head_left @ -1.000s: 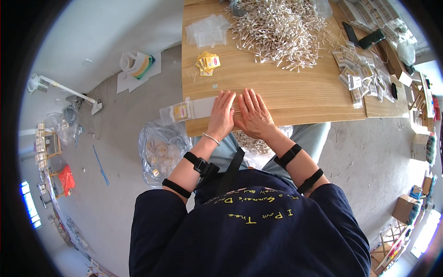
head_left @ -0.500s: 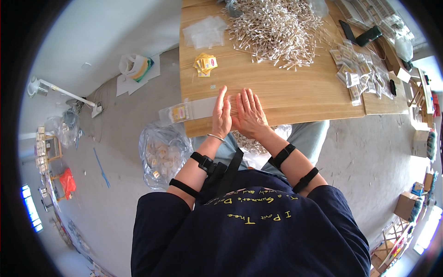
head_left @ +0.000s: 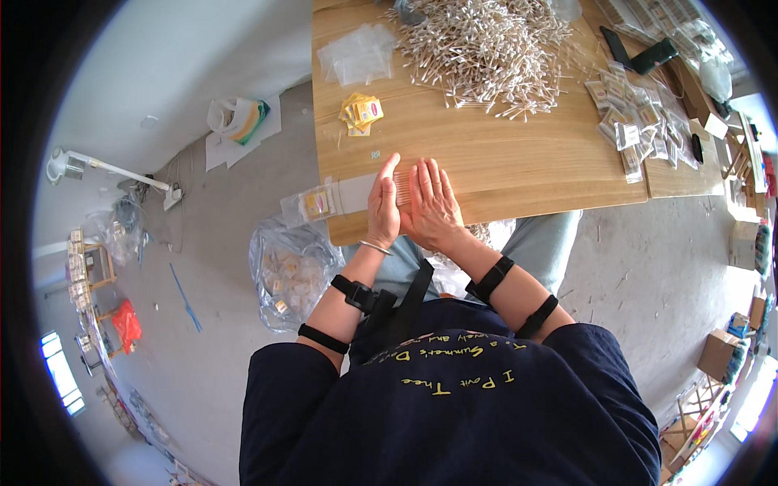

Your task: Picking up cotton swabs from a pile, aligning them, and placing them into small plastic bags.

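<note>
Two bare forearms [head_left: 515, 297], banded with black straps [head_left: 490, 277], reach over the near edge of the bench [head_left: 527, 158]. On the floor to the left, a clear plastic bag [head_left: 284, 271] holds small packets. Between the hands, at the bench's near edge, lies a row of cotton swabs [head_left: 403, 188], partly hidden, its sticks running from side to side.

The left hand [head_left: 383, 206] has just rolled from lying flat up onto its edge, palm toward the swabs, fingers together and pinching nothing. The right hand [head_left: 433, 209] lies palm down, fingers extended and nearly together, its thumb side close against the left hand; whether it covers more swabs cannot be told. This seems to make the left palm a wall at the sticks' left ends, leaving more of the row in sight.

Just left of the left hand lies a white strip [head_left: 356, 193], and beyond its end a clear packet [head_left: 313, 202] of swabs with a yellow card. Farther back are stacked yellow cards [head_left: 361, 112], packed packets [head_left: 640, 121] at the right, flat clear sleeves [head_left: 356, 57] and a large loose heap of swabs [head_left: 486, 53].
</note>
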`<move>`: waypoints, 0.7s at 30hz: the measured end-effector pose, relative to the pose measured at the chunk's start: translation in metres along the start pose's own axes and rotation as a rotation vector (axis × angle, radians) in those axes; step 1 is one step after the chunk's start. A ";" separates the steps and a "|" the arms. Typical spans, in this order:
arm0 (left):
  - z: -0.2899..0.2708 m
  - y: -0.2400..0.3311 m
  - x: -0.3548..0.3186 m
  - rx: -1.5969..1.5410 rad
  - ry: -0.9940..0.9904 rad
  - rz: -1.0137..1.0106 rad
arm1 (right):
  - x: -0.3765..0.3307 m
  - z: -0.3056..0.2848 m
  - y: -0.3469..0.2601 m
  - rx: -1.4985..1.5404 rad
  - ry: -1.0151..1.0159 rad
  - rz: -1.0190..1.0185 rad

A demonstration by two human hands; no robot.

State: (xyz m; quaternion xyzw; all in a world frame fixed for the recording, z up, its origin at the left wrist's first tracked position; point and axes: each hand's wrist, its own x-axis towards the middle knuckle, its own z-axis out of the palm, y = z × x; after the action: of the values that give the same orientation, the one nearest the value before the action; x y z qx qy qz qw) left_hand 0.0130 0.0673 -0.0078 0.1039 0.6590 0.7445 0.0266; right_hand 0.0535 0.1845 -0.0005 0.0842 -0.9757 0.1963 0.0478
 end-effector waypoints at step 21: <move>-0.045 0.017 0.005 0.241 0.110 0.023 | 0.030 0.020 -0.048 -0.026 -0.131 -0.065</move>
State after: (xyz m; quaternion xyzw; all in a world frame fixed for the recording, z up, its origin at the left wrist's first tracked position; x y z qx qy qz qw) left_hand 0.0007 0.0218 0.0042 0.0728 0.7427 0.6649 -0.0308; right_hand 0.0319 0.1291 0.0028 0.1278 -0.9760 0.1761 -0.0085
